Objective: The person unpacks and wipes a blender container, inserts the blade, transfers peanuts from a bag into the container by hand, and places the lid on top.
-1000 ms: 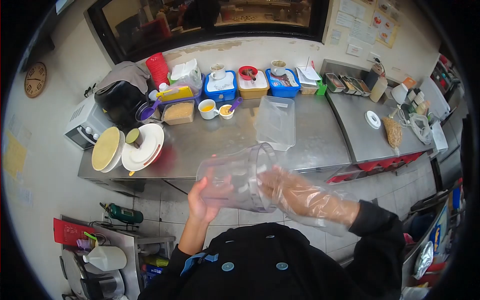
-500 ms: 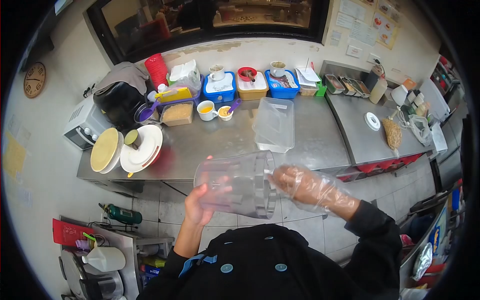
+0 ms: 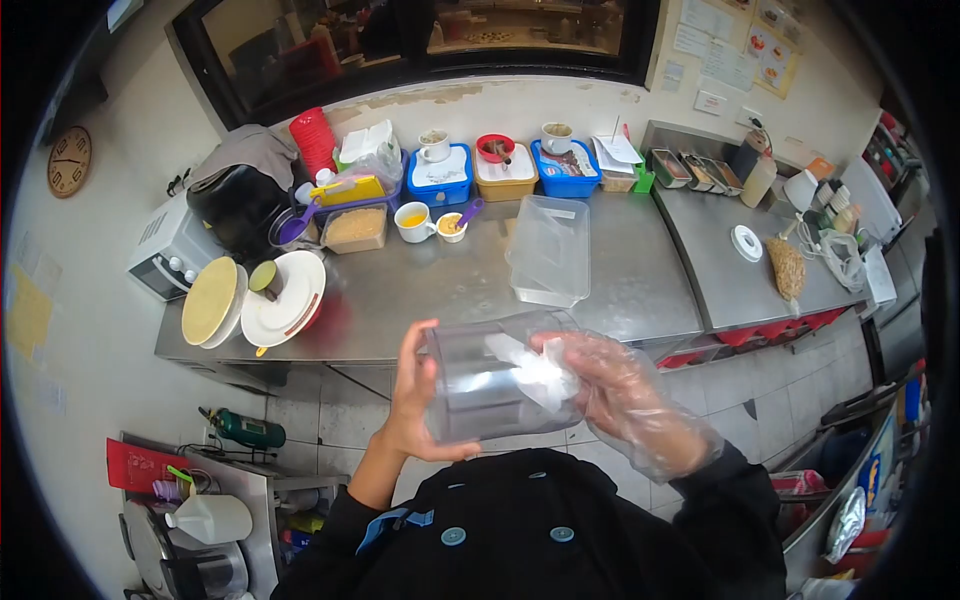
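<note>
A clear plastic container [image 3: 470, 410] lies on its side in the air in front of my body. My left hand [image 3: 408, 405] grips its closed end at the left, thumb and fingers spread around the base. My right hand [image 3: 612, 385], in a clear plastic glove, presses a crumpled white tissue [image 3: 545, 378] against the container's outer wall near the other end. That hand covers part of the container's rim. Behind it on the steel counter [image 3: 420, 290] stands an empty clear plastic bin [image 3: 550, 250].
Along the back are blue tubs [image 3: 440, 178], a mug of yellow liquid [image 3: 413, 222] and a small cup [image 3: 451, 228] with a purple spoon. Plates [image 3: 285, 305] and a microwave [image 3: 170, 245] stand left. A bag of brown food [image 3: 786, 270] lies right.
My right hand has moved from the container's open end onto its outer side, with the tissue now showing. The container has turned and shifted slightly right; my left hand still holds its base.
</note>
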